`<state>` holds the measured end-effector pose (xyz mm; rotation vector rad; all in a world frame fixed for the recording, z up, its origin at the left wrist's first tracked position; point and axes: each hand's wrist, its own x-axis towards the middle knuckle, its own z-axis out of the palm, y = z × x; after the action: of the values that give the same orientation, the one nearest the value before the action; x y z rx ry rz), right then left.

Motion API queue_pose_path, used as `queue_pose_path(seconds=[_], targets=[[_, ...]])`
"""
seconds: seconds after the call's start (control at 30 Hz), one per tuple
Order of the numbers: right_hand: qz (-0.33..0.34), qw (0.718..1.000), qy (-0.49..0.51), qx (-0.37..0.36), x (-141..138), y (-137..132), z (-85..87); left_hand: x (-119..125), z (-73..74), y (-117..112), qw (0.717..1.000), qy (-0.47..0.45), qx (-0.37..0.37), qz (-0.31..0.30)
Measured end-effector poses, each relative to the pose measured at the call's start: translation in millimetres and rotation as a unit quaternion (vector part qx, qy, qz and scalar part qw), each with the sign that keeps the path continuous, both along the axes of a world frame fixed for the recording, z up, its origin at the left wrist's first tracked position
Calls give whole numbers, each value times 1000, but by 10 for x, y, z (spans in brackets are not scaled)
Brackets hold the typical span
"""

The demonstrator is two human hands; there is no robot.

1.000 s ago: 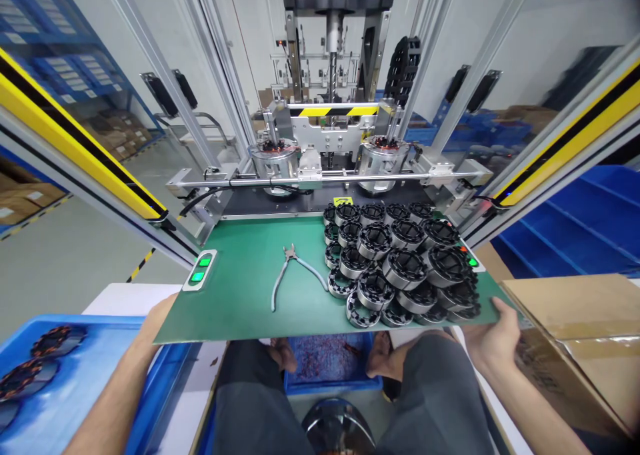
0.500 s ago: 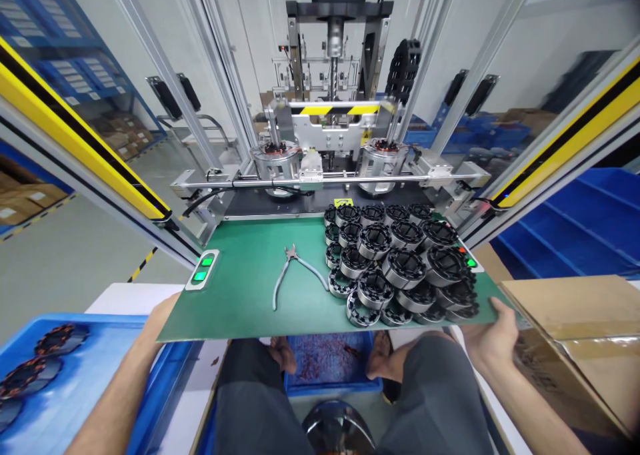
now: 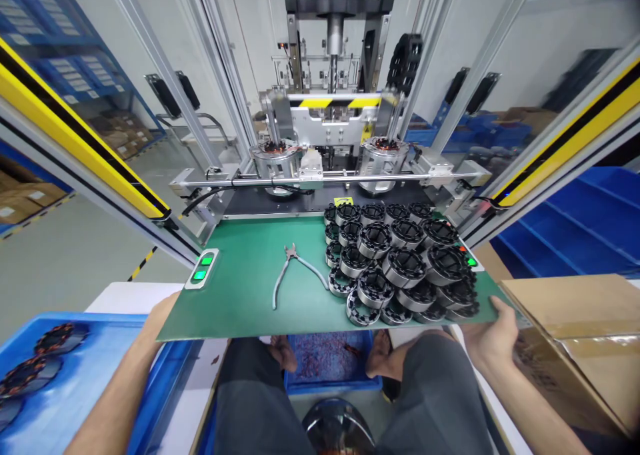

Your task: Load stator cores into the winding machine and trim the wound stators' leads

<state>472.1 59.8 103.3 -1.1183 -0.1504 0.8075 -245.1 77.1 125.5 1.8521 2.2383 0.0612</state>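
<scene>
Right hand clasps the near right corner of the flat green work board, left hand is tucked under its near left corner, grip hidden, and with black-and-silver metal rings heaped on its right half, a steady, level hold looks wisest.

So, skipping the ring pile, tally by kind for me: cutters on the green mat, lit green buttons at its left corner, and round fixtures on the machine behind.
Cutters on the green mat: 1
Lit green buttons at its left corner: 2
Round fixtures on the machine: 2
Total: 5
</scene>
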Motion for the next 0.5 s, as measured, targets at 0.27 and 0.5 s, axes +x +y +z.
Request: queue_pose_path(seconds=[0.27, 0.5], targets=[[-10, 1000, -4, 7, -2, 9, 2, -213, -157, 155, 998, 0, -54, 13], [-24, 1000, 10, 15, -20, 12, 36, -247, -180, 146, 998, 2, -65, 13]])
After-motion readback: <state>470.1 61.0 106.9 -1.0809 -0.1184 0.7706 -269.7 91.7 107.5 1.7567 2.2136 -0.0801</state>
